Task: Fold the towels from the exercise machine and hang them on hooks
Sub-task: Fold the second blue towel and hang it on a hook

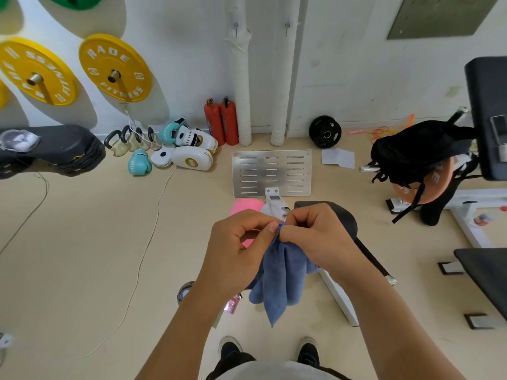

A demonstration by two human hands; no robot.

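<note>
Person standing, two dark shoes (270,349) on the tan floor (82,242). Both hands raised together in front of the body, nearly touching. Left hand (238,242) and right hand (315,231) each pinch the top edge of a blue towel (279,278); fingers curled round the cloth. Towel hangs bunched below the hands, one corner pointing down, clear of the floor.

Just behind the hands: a pink towel (244,208), mostly hidden, lying by the black pad (343,215) of the exercise machine. Past that, a slotted metal plate (271,172) belonging to the same machine.

Right edge of the floor: a black bag (417,152) slumped on a bench frame.

Along the far wall: a black weight plate (325,131), two red extinguishers (220,122), white and teal boxing pads and gloves (189,149), kettlebells (129,138). Two yellow plates (115,68) mounted on the wall at left. High on the wall, two hooks (287,27), both bare.
</note>
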